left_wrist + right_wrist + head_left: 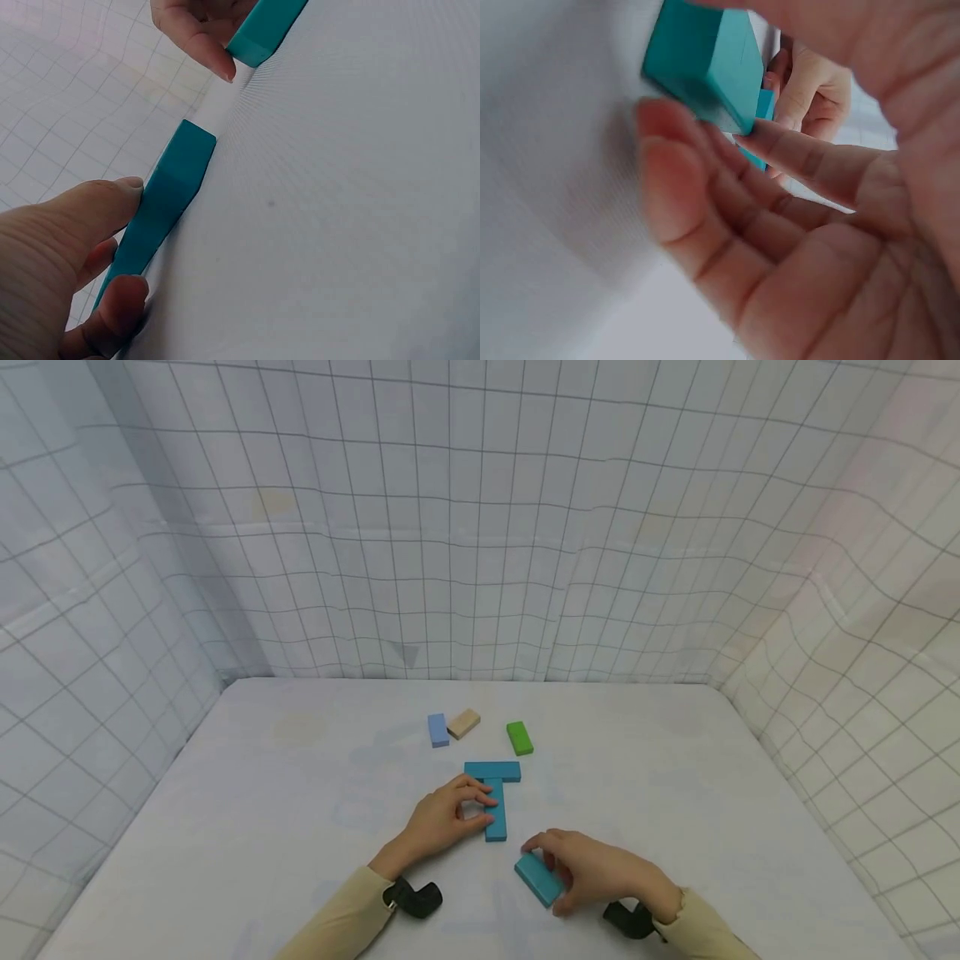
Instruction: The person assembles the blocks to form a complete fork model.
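Teal block [538, 880]: grasped by the fingers of our right hand [600, 867], near the foot of the stem block [496, 828] | stem block: meets the bar block [492, 771] in a T on the counter [315, 810]; our left hand [438, 818] touches it, gripping or not we cannot tell

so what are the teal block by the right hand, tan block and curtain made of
Teal block: maybe painted wood or plastic; smooth satin look, crisp edges. Tan block: probably bare wood, matte, pale wood colour; grain unseen. Curtain: perhaps thin cloth or plastic; its grid ripples.
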Tool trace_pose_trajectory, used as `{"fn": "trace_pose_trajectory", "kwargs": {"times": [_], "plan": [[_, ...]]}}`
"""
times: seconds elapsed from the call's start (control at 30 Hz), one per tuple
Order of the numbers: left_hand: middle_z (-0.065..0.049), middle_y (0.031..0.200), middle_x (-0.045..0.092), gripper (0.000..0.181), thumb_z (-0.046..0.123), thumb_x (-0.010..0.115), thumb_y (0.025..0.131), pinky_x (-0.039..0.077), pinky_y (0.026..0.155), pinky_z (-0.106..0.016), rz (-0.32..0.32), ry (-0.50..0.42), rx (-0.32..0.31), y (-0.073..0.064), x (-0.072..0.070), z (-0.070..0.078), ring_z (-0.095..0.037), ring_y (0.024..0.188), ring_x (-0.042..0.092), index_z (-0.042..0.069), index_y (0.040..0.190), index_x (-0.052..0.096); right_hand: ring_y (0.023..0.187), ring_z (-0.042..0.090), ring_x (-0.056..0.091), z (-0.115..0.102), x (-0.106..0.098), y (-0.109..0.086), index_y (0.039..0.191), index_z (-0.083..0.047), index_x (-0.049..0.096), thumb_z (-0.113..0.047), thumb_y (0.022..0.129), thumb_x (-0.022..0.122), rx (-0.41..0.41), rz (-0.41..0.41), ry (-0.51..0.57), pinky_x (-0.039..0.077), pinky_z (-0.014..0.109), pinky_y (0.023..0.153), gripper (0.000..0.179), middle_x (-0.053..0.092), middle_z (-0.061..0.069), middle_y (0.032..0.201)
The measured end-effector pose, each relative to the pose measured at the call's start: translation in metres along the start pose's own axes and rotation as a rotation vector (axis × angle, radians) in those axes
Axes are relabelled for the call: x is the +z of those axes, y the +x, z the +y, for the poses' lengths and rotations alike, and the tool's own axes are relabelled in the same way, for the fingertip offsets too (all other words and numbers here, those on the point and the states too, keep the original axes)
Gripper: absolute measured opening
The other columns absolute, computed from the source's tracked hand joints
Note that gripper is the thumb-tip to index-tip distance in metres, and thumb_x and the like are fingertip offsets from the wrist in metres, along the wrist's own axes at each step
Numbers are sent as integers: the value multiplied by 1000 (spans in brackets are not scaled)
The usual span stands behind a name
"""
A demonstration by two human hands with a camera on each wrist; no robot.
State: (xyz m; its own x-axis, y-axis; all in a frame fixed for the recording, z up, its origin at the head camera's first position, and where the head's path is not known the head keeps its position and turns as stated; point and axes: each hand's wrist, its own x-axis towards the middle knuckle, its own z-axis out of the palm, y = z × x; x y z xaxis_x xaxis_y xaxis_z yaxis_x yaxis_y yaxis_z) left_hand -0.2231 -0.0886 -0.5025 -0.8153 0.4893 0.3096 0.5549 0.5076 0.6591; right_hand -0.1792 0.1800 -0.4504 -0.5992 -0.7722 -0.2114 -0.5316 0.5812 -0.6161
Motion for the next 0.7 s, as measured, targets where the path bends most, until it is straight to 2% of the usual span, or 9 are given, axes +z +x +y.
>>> {"fn": "trace_pose_trajectory", "kwargs": {"times": [0.13,0.3,0.53,0.7], "plan": [[11,117,57,19,31,72,86,43,55,-20,3,3,2,0,-1,0,1,60,49,24,104,72,75,0,49,-1,0,2,125,-11,53,-24,76,81,-38,23,-29,44,19,67,58,50,-14,93],[11,117,57,19,31,72,86,43,56,-20,3,4,8,1,-1,0,1,61,49,24,103,72,73,0,48,-7,3,11,120,-9,57,-37,75,81,-62,109,-100,44,18,64,57,50,-13,89],[11,118,56,20,31,71,86,43,55,-20,3,-5,12,1,0,-1,1,61,49,23,104,71,72,-1,47,-19,13,24,115,-6,64,-52,71,79,2,147,-174,43,17,64,65,53,-13,89],[11,118,56,20,31,71,86,43,55,-20,5,-6,7,0,1,0,1,60,48,23,105,71,72,-2,47,-25,19,28,115,-3,65,-57,71,76,2,177,-243,44,17,64,71,58,-6,94]]}}
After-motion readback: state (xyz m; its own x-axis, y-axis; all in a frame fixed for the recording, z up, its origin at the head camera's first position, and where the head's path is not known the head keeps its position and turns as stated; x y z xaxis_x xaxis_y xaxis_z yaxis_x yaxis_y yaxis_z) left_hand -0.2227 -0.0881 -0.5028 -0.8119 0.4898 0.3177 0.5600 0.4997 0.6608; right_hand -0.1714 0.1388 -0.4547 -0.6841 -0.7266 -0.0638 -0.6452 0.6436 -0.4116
